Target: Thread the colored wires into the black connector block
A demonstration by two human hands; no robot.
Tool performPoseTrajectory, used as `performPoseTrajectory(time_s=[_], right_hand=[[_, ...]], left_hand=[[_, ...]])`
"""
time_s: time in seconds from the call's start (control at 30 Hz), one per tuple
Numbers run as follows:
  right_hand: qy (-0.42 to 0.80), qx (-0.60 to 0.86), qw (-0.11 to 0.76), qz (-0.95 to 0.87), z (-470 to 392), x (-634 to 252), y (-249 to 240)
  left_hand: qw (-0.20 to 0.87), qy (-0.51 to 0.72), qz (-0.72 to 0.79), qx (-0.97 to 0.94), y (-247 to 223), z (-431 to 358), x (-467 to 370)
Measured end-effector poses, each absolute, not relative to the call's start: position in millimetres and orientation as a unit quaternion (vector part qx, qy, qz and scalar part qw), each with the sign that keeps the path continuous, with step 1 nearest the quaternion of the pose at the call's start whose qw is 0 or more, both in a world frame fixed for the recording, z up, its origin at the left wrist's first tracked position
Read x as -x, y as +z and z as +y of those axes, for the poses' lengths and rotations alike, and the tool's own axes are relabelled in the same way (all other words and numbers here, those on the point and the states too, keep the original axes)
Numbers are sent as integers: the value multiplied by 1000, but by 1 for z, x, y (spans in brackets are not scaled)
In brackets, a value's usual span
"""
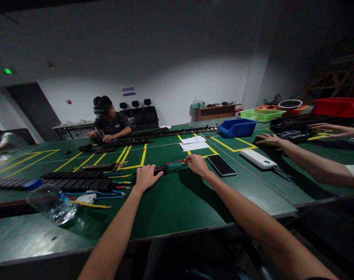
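Note:
My left hand (pixel 147 177) is on the end of a dark strip, its fingers over the top and the thumb along the near side. From that end, a bundle of red, green and blue wires (pixel 176 165) runs right. My right hand (pixel 196 164) closes on the wires' far tips, and its fingertips hide them. Left of my hands lie several black segmented strips (pixel 77 184) with coloured leads ending in metal lugs. A dark phone (pixel 222 165) sits just right of my right hand.
A clear bottle with a blue cap (pixel 52 202) leans at the left. White papers (pixel 194 142), a blue bin (pixel 236 127) and a white power bank (pixel 258 159) lie beyond. A co-worker's hands (pixel 268 139) are at the right; another person (pixel 109 122) works across the table.

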State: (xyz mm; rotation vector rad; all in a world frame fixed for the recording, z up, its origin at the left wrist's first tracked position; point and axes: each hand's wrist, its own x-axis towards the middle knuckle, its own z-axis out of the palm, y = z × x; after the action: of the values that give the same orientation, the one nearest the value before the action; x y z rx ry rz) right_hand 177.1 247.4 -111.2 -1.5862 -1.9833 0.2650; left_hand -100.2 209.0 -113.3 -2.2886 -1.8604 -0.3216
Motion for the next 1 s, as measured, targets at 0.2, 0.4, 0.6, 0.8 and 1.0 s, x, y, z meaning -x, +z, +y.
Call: performPoseTrajectory(time_s=[0.2, 0.4, 0.6, 0.8, 1.0], right_hand=[[105, 588, 273, -754, 250, -178, -117], [70, 550, 370, -745, 253, -177, -115], [90, 584, 314, -743, 252, -178, -117], [91, 589, 267, -758, 248, -177, -119], [52, 572, 364, -733, 247, -175, -111]], left_hand=[[92, -106, -625, 768, -114, 209, 100], [88, -110, -623, 769, -113, 210, 101], [76, -108, -625, 769, -111, 209, 99], [70, -103, -626, 770, -109, 208, 99], [78, -102, -624, 770, -111, 208, 99]])
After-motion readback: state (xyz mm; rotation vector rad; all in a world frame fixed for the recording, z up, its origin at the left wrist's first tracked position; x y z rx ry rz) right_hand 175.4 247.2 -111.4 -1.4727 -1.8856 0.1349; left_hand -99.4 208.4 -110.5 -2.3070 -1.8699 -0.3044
